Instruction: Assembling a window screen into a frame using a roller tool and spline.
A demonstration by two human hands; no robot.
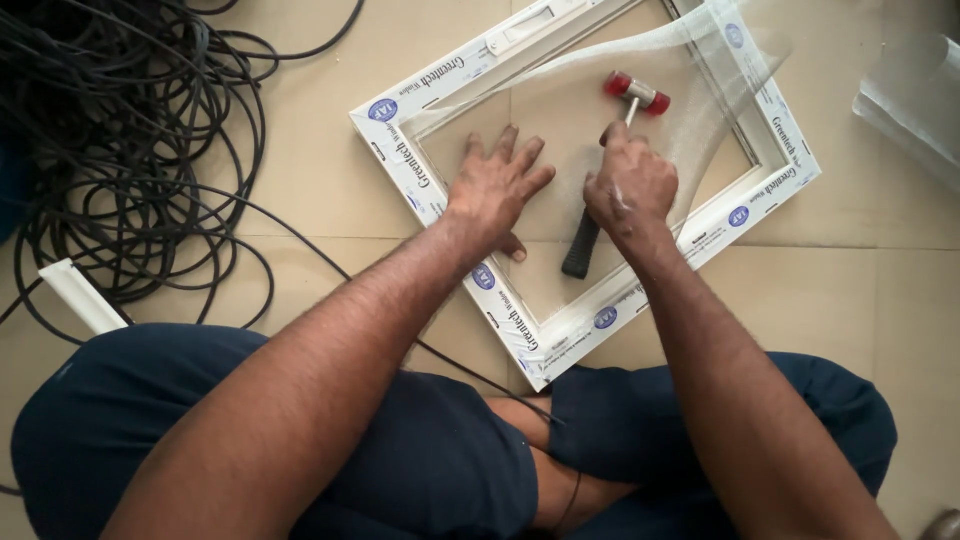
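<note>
A white window frame (600, 320) lies tilted on the tiled floor, with clear mesh (700, 60) spread loosely over it. My left hand (497, 185) presses flat on the mesh inside the frame, fingers spread. My right hand (630, 190) grips a small mallet (637, 93) with a red-tipped head and a black handle (581, 250). The mallet head points away from me, above the frame's middle. A thin black cord (470, 372) runs from the frame's near corner toward my lap.
A big tangle of black rubber cord (120, 130) covers the floor at the left. A short white profile piece (82, 296) lies beside it. A roll of clear mesh (915, 95) sits at the far right. My crossed legs in dark blue shorts (420, 460) are below.
</note>
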